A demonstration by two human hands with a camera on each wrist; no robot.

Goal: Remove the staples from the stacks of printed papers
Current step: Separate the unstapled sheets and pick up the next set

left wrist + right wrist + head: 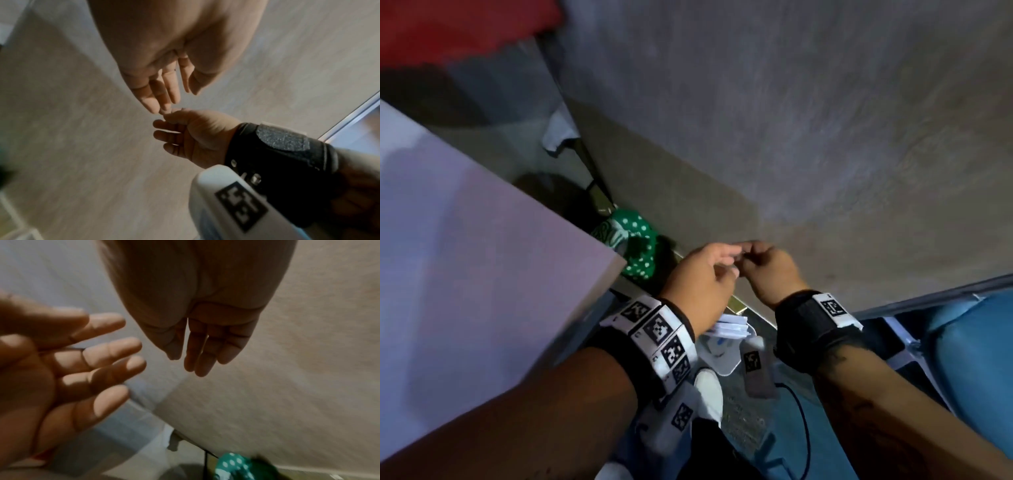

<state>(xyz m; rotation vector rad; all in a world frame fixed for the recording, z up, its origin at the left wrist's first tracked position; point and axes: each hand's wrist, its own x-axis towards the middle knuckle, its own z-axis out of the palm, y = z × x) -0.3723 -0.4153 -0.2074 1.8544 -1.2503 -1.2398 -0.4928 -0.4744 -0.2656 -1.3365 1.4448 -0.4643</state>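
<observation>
Both hands mid-frame over floor, L hand [700, 284] fingers loose/open, R hand [768, 270] thumb-index pinched, contents too small to tell; risk: dropped staple lost on floor.

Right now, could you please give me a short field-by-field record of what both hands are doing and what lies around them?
left hand: fingers loosely extended, holding nothing visible
right hand: thumb and forefinger pinched together at the left fingertips; anything between them is too small to tell
position: both hands raised over the grey floor
papers: folded white sheets lying below the hands, untouched
nearby: green polka-dot cloth; white table
</observation>
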